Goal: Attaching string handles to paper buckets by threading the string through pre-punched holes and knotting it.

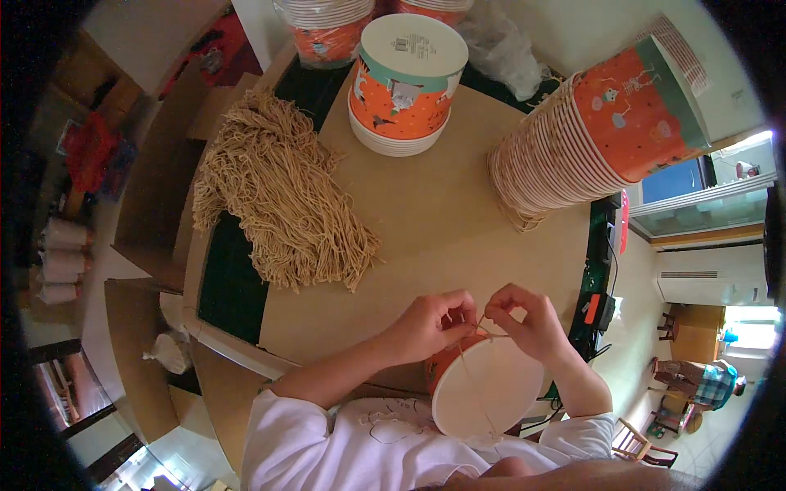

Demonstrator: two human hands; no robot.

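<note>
An orange paper bucket with a white round end rests against me at the table's near edge. Thin tan cord runs across that white end up to both hands. My left hand pinches the cord at the bucket's far rim. Close beside it, my right hand pinches another part of the cord, with a small loop or crossing between the two. Whether a knot is there is too small to tell. Farther left lies a thick bundle of the same tan cord.
At the right leans a tall stack of nested orange buckets with cord at their rims. Upside-down buckets stand at the back, near wrapped stacks and clear plastic. Open cardboard boxes flank the table's left. A person is far right.
</note>
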